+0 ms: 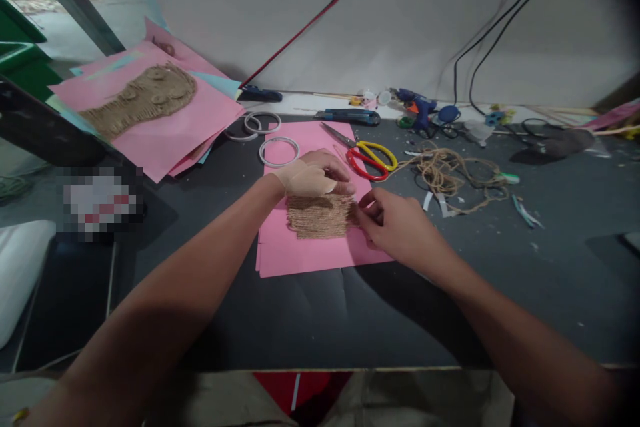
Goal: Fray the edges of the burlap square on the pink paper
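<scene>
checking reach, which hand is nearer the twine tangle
Right. The right hand is just in front of the twine tangle and to its left; the left hand is farther left, at the far edge of the twine mat.

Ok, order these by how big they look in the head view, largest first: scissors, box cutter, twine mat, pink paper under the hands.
1. pink paper
2. twine mat and scissors: too close to rank, mat partly covered
3. box cutter

Craft workshop: scissors, tangled twine
</scene>
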